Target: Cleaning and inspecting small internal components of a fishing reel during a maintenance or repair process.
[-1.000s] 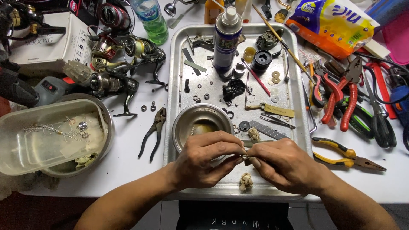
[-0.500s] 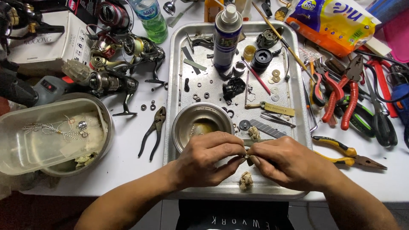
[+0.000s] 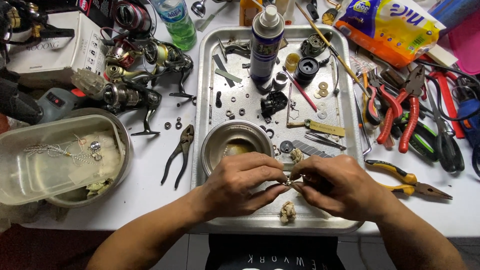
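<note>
My left hand (image 3: 245,182) and my right hand (image 3: 337,185) meet over the near end of a metal tray (image 3: 205,90). Together their fingertips pinch a small shiny metal part (image 3: 289,183); most of it is hidden by the fingers. A small steel bowl (image 3: 215,137) with brownish liquid sits just beyond my left hand. A crumpled wad of dirty paper (image 3: 287,212) lies on the tray below my hands. Washers, small rings and black reel parts are scattered over the tray, with a tall spray can (image 3: 266,42) standing at its far end.
Dark pliers (image 3: 180,152) lie left of the tray. Several fishing reels (image 3: 140,75) and a clear tub over a steel bowl (image 3: 55,157) fill the left side. Red-handled pliers (image 3: 400,112), yellow-handled pliers (image 3: 410,180) and other tools crowd the right. A green bottle (image 3: 175,22) stands at the back.
Both hands stay together over the tray's near end; fingers shift slightly around the small part. Nothing else has moved.
</note>
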